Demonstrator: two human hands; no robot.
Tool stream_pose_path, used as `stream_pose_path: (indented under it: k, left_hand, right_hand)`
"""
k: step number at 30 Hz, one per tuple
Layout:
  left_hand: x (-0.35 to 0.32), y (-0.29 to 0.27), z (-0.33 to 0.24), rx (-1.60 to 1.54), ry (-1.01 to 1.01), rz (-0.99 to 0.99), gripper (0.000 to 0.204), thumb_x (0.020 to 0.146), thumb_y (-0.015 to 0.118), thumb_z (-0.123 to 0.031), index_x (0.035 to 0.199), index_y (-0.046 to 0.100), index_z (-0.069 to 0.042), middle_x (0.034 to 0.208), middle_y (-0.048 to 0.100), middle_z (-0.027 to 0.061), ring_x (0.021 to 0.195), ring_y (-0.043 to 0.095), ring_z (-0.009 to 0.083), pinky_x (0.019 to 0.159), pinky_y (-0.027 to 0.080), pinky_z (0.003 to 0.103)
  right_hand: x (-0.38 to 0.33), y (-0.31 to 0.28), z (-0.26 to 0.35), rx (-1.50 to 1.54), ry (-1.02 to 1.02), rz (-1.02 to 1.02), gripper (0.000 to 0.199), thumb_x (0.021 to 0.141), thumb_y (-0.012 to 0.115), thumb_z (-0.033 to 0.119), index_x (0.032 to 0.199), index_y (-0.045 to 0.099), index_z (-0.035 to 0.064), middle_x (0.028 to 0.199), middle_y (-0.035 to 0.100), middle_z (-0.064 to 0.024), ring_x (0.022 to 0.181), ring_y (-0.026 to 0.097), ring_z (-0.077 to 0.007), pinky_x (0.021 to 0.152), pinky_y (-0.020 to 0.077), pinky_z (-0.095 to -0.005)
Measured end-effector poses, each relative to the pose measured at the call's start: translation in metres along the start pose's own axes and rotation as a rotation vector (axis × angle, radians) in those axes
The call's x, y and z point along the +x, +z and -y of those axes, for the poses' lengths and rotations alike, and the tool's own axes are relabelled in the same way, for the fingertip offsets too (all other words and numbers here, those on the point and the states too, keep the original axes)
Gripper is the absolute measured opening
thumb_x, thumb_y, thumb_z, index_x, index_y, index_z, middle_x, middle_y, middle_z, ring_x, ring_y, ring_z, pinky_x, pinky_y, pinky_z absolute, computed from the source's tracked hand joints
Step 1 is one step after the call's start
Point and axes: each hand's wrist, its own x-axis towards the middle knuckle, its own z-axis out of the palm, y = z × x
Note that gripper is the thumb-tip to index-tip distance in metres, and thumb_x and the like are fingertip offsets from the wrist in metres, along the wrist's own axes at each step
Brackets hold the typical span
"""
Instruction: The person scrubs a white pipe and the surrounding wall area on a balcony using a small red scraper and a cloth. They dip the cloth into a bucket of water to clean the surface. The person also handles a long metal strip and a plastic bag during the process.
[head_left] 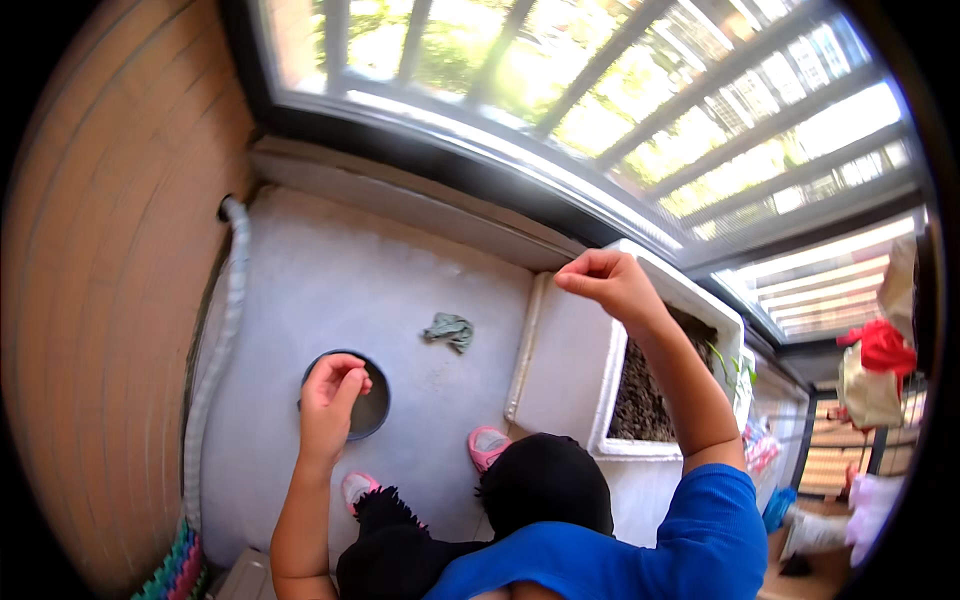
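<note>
Over upright, mouth-up bucket [385, 388], left hand [328, 395], near planter [611, 400], right hand [616, 284], hands pinched, contents unclear

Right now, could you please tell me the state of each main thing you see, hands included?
Left hand: fingers curled
Right hand: raised, fingers curled
Bucket: upright, uncovered, contents unclear
Green cloth: crumpled
White planter: upright, holding soil
Hose: bent
Pink shoes: worn

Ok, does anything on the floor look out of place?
One thing: a crumpled grey-green cloth lies by itself on the pale floor, right of the dark bucket. Bunched up rather than folded, it may have been dropped there. No spill or damage stands out.
</note>
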Motion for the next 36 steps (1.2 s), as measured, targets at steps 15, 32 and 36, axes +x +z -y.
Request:
stream_pose_path:
  k: [15,32,36]
  left_hand:
    - [-0.002,0.025,0.041,0.128,-0.196,0.143,0.006,0.087,0.051,-0.006,0.092,0.054,-0.003,0.082,0.056,0.0016,0.074,0.054,0.0084,0.070,0.044,0.022]
    - [-0.011,0.026,0.054,0.140,-0.302,0.153,0.009,0.086,0.052,-0.005,0.094,0.054,-0.002,0.084,0.057,0.0030,0.077,0.054,0.0099,0.072,0.044,0.023]
    - [-0.012,0.030,0.054,0.142,-0.312,0.158,0.008,0.086,0.052,-0.005,0.094,0.054,-0.002,0.084,0.057,0.0029,0.076,0.054,0.0099,0.072,0.044,0.023]
  right_hand:
    - [-0.067,-0.119,-0.097,-0.321,0.129,-0.352,0.018,0.076,0.062,0.015,0.083,0.066,-0.0006,0.067,0.063,-0.0061,0.064,0.060,-0.0107,0.062,0.0467,-0.0245]
    - [0.023,-0.140,-0.114,-0.548,-0.344,-0.723,0.013,0.077,0.061,0.007,0.086,0.064,-0.0014,0.073,0.064,-0.0146,0.063,0.062,-0.0212,0.059,0.0476,-0.0285]
    - [0.022,-0.143,-0.134,-0.799,-0.437,-0.747,0.012,0.076,0.061,0.007,0.085,0.063,-0.0015,0.072,0.063,-0.0148,0.063,0.062,-0.0217,0.060,0.0474,-0.0293]
